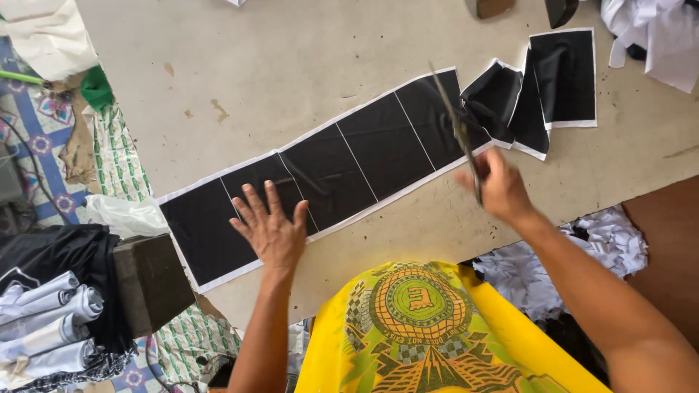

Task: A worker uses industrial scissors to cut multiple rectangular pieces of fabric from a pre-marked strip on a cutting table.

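Yellow printed shirt [429, 335] fills the foreground. Left hand [271, 227], fingers spread flat, pins the long black strip [342, 164] to the table [291, 58]; right hand [499, 188] grips scissors [457, 131] at the strip's far end, beside cut pieces [542, 87].

- Bare tabletop [291, 65] above the black strip [349, 156] lies open.
- Dark block [149, 280] crowds the strip's left end.
- Cut black pieces [561, 76] and white scraps [655, 36] fill the far right corner.
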